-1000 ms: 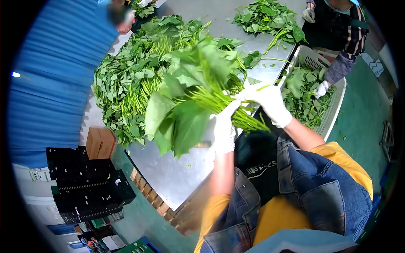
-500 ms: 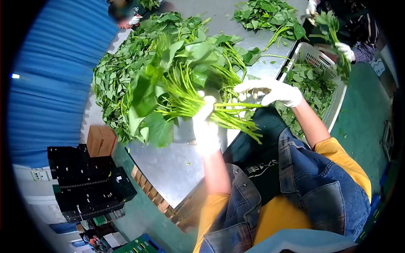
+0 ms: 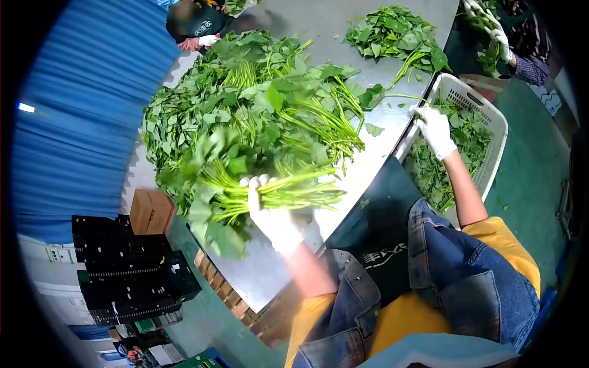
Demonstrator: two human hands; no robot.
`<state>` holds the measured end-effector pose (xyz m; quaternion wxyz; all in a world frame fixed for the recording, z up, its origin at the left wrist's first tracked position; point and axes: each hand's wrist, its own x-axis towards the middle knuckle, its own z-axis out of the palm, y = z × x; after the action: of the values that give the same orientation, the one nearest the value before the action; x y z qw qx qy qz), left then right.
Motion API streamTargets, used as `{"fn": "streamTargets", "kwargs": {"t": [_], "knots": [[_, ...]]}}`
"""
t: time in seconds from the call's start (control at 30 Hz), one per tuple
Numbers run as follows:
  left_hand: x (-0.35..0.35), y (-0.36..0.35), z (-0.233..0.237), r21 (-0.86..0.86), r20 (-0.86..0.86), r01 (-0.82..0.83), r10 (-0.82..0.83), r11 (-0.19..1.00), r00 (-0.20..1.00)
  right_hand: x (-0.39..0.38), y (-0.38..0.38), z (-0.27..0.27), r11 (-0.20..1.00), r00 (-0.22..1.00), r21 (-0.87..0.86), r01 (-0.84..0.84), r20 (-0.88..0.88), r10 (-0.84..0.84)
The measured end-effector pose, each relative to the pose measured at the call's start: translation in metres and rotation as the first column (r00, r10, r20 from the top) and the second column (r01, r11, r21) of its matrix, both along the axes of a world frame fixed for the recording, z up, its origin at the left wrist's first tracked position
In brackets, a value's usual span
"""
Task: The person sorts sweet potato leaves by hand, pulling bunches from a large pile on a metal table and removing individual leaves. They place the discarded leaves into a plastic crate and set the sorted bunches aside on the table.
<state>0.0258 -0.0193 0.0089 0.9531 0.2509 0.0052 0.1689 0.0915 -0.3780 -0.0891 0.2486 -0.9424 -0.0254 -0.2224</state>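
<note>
My left hand (image 3: 273, 224), in a white glove, is wrapped round the stems of a bunch of leafy greens (image 3: 276, 195). Long pale-green stems point right, while the broad leaves on the left are blurred by motion. Over the near rim of a white plastic crate (image 3: 498, 144) is my gloved right hand (image 3: 437, 132), its fingers bent together; whatever they may pinch is too small to make out. Loose leaves and trimmings (image 3: 445, 178) lie inside the crate. Beyond my left hand, a large heap of the same greens (image 3: 208, 110) covers much of the metal table (image 3: 245, 276).
A smaller pile of greens (image 3: 392, 30) lies on the far part of the table. Across at the right, a co-worker's gloved hands (image 3: 498, 37) handle greens; another person (image 3: 199, 27) is at the far left. A cardboard box (image 3: 150, 211) and black crates (image 3: 123, 270) stand left.
My left hand has moved left and towards me with the bunch. My right hand has left the stems and gone right to the crate's rim. The co-worker's hands have shifted upward.
</note>
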Motion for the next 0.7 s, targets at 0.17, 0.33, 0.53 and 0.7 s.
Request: {"fn": "streamTargets", "kwargs": {"t": [0.17, 0.33, 0.53, 0.7], "knots": [[-0.006, 0.007, -0.005, -0.058, 0.122, 0.097, -0.089, 0.994, 0.989, 0.032, 0.055, -0.005, 0.972, 0.981, 0.232, -0.036, -0.177, 0.079], [-0.017, 0.002, -0.004, -0.220, 0.195, 0.205, -0.163, 0.954, 0.967, 0.089, 0.093, -0.022, 0.422, 0.753, 0.863, 0.277, -0.468, 0.463], [-0.025, 0.014, 0.001, -0.086, 0.181, 0.265, -0.247, 0.960, 0.952, 0.095, 0.096, 0.003, 0.376, 0.946, 0.926, 0.037, -0.153, 0.285], [-0.017, 0.008, -0.006, -0.099, 0.005, 0.257, -0.258, 0.961, 0.966, 0.078, 0.095, 0.044, 0.637, 0.988, 0.755, -0.152, 0.098, 0.120]]}}
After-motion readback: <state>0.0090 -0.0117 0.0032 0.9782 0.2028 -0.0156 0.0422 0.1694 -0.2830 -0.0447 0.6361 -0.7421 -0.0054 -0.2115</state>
